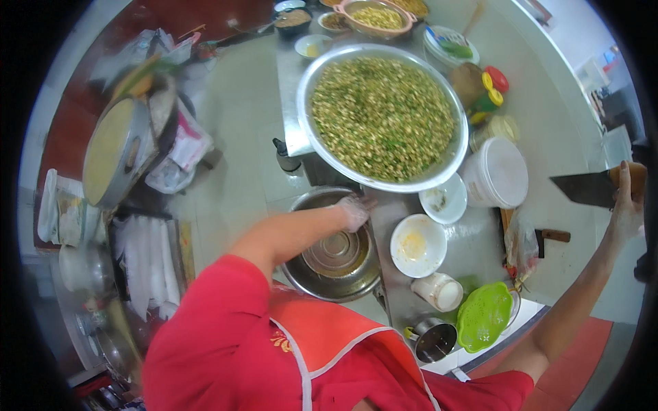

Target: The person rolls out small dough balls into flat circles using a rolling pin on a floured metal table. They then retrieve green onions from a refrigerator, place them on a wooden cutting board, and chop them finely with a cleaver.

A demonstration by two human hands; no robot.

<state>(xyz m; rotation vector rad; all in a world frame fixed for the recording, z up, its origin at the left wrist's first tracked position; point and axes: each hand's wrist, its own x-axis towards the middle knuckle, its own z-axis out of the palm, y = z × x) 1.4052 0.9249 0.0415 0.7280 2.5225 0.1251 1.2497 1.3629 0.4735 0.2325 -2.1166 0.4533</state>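
My left hand [354, 211], in a thin clear glove, reaches over a steel basin [330, 290] at its rim beside the metal table; its fingers look loosely apart, and nothing shows in them. Far to the right, my right hand [624, 205] is closed around the wooden handle of a broad dark-bladed knife [583, 189], whose blade points left. A large metal bowl [303, 110] of chopped green and pale filling [383, 118] stands on the table ahead. White bowls [419, 245] [443, 198] lie nearer me, the closer one with yellow residue.
On the table [383, 287] are a jar [437, 292], a steel pot [435, 340], a green basket [484, 317] and a lidded white bucket [495, 172]. Another wooden-handled blade [555, 235] is by the wall. A big round pan [115, 154] and bags [182, 138] stand left.
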